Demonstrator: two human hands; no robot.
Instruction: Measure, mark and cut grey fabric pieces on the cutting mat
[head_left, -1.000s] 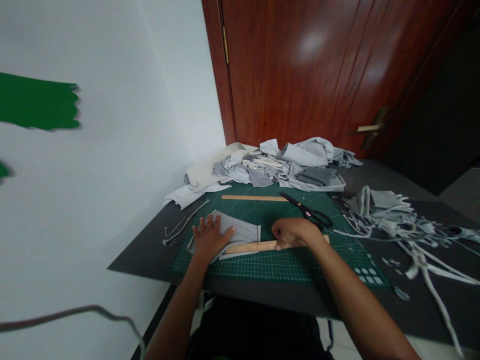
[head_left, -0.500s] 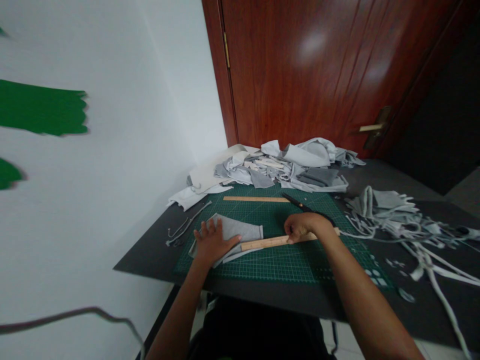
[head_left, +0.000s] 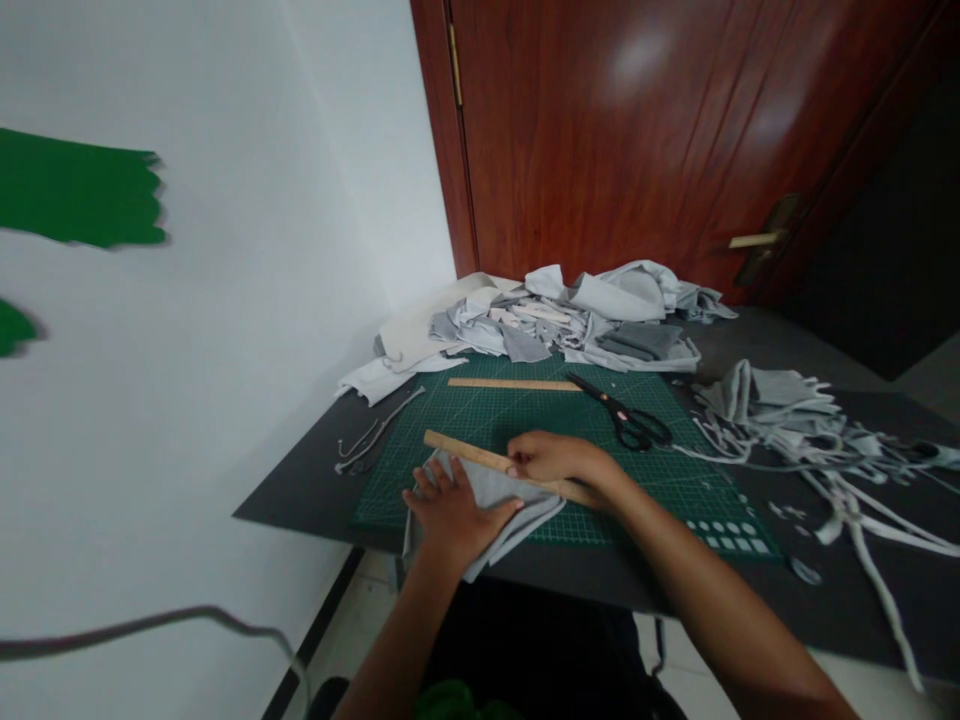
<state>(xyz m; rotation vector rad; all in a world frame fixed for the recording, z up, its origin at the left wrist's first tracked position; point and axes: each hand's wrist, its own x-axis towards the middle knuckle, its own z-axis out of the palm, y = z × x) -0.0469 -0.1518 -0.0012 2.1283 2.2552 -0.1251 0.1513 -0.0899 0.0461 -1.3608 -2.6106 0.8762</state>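
Note:
Under my left hand, fingers spread flat, lies a folded piece of grey fabric near the front edge of the cutting mat. My right hand pinches a wooden ruler, which slants across the fabric's far edge. The ruler's near end passes beneath my right wrist. Black scissors rest on the mat beyond my right forearm. A second wooden ruler lies farther back, its right end by the scissors' tips.
The green cutting mat covers the middle of the dark table. White and grey fabric scraps are heaped at the back, against a wooden door. More grey scraps and strips lie at right. A white wall borders the left.
The ruler has moved left and now slants along the fabric's far edge, with my right hand. The fabric has turned and come nearer the table's front edge under my left hand.

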